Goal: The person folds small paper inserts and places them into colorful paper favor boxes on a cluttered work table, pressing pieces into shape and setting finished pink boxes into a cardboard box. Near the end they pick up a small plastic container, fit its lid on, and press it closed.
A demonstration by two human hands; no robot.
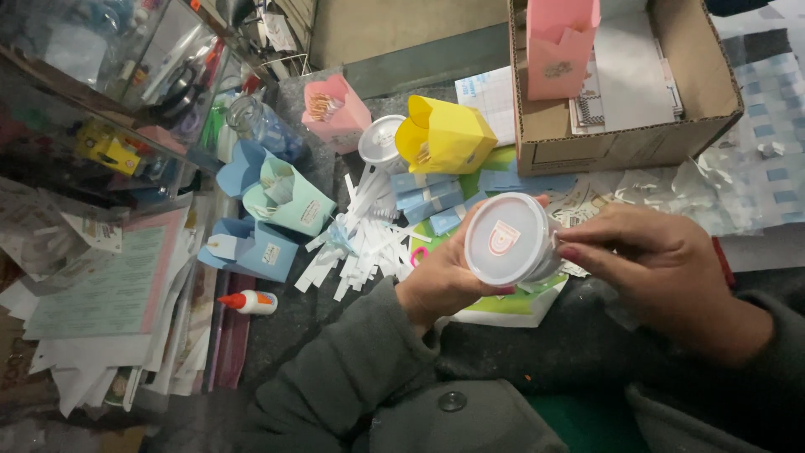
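The person holds a small round container with a white lid (506, 238) in the middle of the frame, a little to the right, above the lap and the near edge of the tabletop (285, 319). The left hand (444, 273) is curled around its side from below, fingers grasping it, and the right hand (662, 264) grips it from the right with thumb and fingertips at the lid's rim. Both hands are closed on the container, none is released. I think the main risk is here: if the lid comes off suddenly, or if the grip slips on the smooth plastic, the container can tilt and its content, which I cannot see, may fall on the things below. Just under and left of it lie loose white paper strips (356, 243), and small blue paper pieces (428, 201), which would scatter easily. Further to the upper middle stand a yellow paper box (444, 134) and a pink paper box (335, 113), light and easy to knock over with an elbow or sleeve. A glue bottle with orange tip (249, 301) lies at the left; it is well apart from the hands. The cardboard box (620, 138) at upper right seems safe.
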